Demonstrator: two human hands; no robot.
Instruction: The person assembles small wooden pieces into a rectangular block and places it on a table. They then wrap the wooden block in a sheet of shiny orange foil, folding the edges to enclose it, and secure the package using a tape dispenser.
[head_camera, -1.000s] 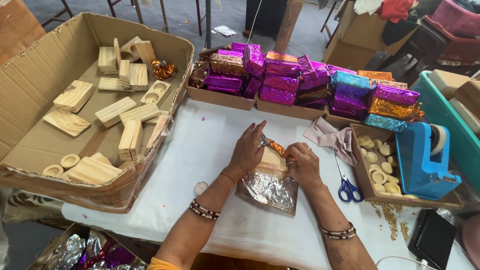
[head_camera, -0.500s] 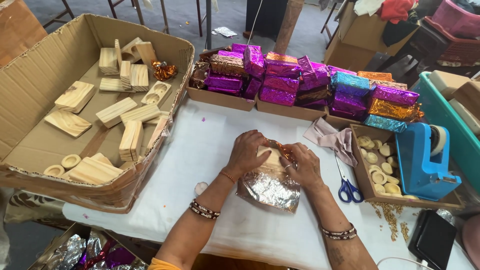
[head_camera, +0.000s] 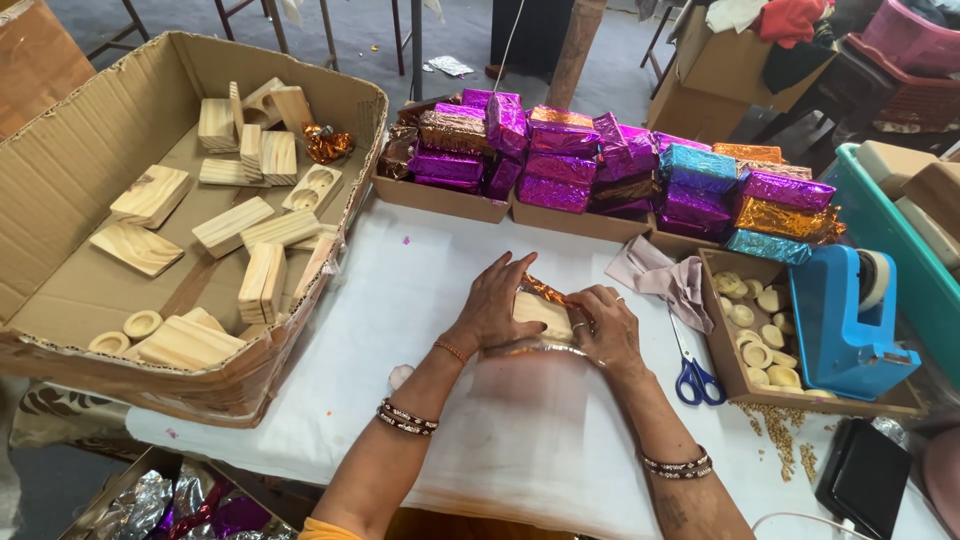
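Both hands press down on a wooden block (head_camera: 543, 312) that lies between them on the white table (head_camera: 420, 290), half wrapped in shiny foil (head_camera: 545, 290). The left hand (head_camera: 495, 300) lies flat over the block's left end, fingers spread and stretched forward, the palm on the wood and the fingertips touching the orange-gold foil at the far edge. The right hand (head_camera: 605, 322) curls around the block's right end, fingers bent close and pinching the foil against the wood; a strip of silvery foil edge shows under both wrists on the near side. So neither hand is wide open: the left is flattened on the block, the right is closed around its end and the foil. Just to the right of the right hand lie blue-handled scissors (head_camera: 692, 375), and past them a shallow box of small wooden pieces (head_camera: 755, 330) with a blue tape dispenser (head_camera: 845, 310) standing at its right. A crumpled pinkish cloth (head_camera: 660, 278) lies just beyond the right hand. Beyond both hands, stacks of foil-wrapped packs (head_camera: 600, 165) in purple, gold and blue fill low cardboard trays. Well to the left of the left hand stands a large cardboard box (head_camera: 60, 150) holding bare wooden blocks (head_camera: 240, 225).
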